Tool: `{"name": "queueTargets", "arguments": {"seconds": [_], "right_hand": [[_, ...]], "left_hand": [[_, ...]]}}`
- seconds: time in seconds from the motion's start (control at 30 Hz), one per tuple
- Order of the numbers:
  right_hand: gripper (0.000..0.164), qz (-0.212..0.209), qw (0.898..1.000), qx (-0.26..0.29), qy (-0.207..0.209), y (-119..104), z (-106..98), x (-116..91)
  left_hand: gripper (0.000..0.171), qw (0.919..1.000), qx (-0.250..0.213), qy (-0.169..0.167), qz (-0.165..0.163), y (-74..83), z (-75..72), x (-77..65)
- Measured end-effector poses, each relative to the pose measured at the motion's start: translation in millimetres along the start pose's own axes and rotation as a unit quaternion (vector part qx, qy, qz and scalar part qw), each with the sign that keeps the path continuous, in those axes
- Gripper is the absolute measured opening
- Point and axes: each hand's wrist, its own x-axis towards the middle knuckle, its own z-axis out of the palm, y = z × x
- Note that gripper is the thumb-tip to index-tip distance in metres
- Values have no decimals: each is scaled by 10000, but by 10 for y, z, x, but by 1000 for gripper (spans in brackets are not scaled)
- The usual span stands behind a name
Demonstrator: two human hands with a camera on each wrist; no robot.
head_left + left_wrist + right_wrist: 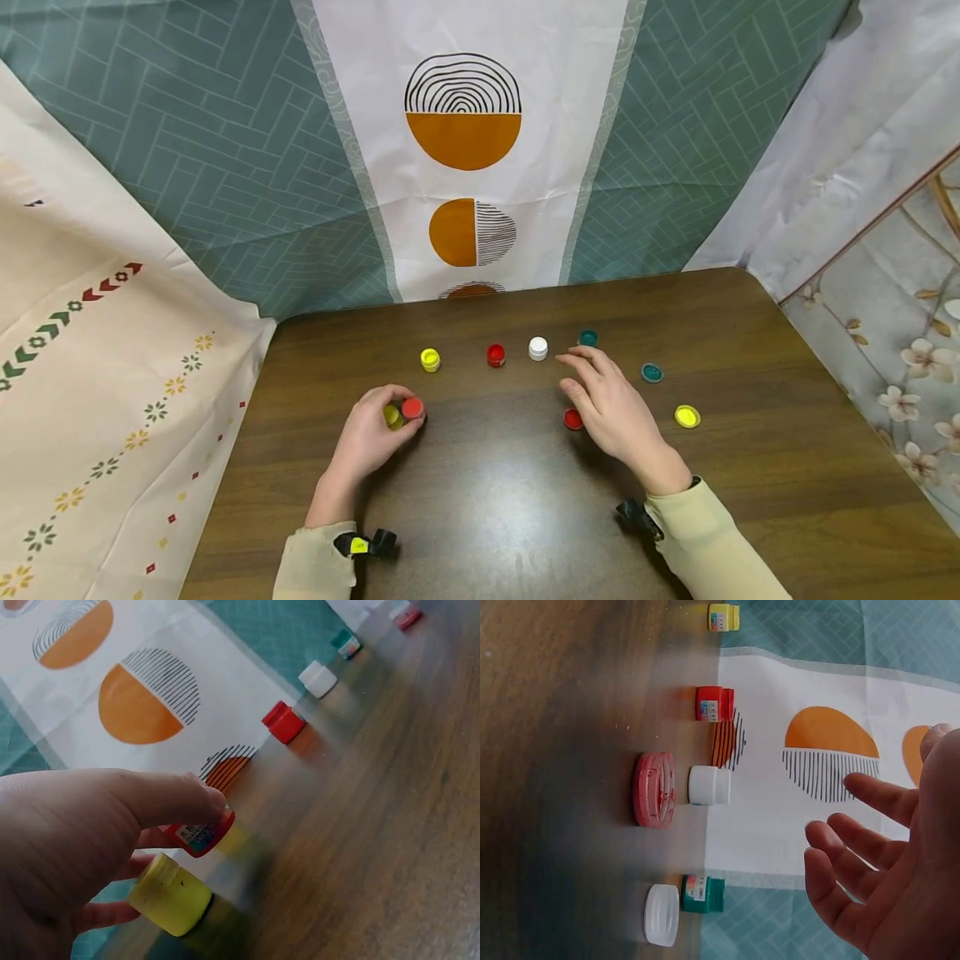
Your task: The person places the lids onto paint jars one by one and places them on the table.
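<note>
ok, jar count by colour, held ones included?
Yellow jars: 2, one in the left hand
Red jars: 2, one in the left hand
White jars: 1
Green jars: 1
Total in view: 6

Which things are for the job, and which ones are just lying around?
Probably for the job: red paint pot pinched in the left hand; near yellow pot; far yellow pot; far red pot; white pot; green pot; red lid; green lid; yellow lid.
Probably just around: orange-patterned hanging cloth; flowered cloth.
</note>
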Motion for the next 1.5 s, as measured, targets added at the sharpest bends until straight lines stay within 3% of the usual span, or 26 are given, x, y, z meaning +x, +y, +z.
{"name": "queueTargets", "arguments": {"seconds": [0.33, 0.8, 0.93, 1.07, 1.2, 1.33, 1.4, 1.5], "right_hand": [[43, -100, 9997, -38, -239, -52, 32, 6], [43, -155, 9997, -8, -201, -77, 55, 9], [43, -117, 9998, 3, -163, -77, 49, 12], [43, -54, 9998, -1, -176, -71, 26, 5], [43, 21, 9999, 79, -120, -32, -35, -3], [46, 102, 9996, 229, 116, 29, -127, 10], [46, 111, 9992, 299, 235, 59, -173, 26], [45, 104, 9987, 349, 349, 101, -228, 51]], "left_hand": [[36, 9992, 230, -255, -215, -75, 48, -30], [37, 9987, 325, -233, -313, -56, 43, -39], [39, 9987, 359, -237, -272, -57, 39, -40], [53, 9994, 341, -87, -57, -36, 36, -33], [60, 9975, 76, 607, 354, 153, 75, 25], [49, 9895, -214, 1261, 674, 507, 255, 174], [45, 9894, -277, 1295, 599, 657, 401, 267], [46, 9921, -701, 1043, 15, 797, 650, 424]]}}
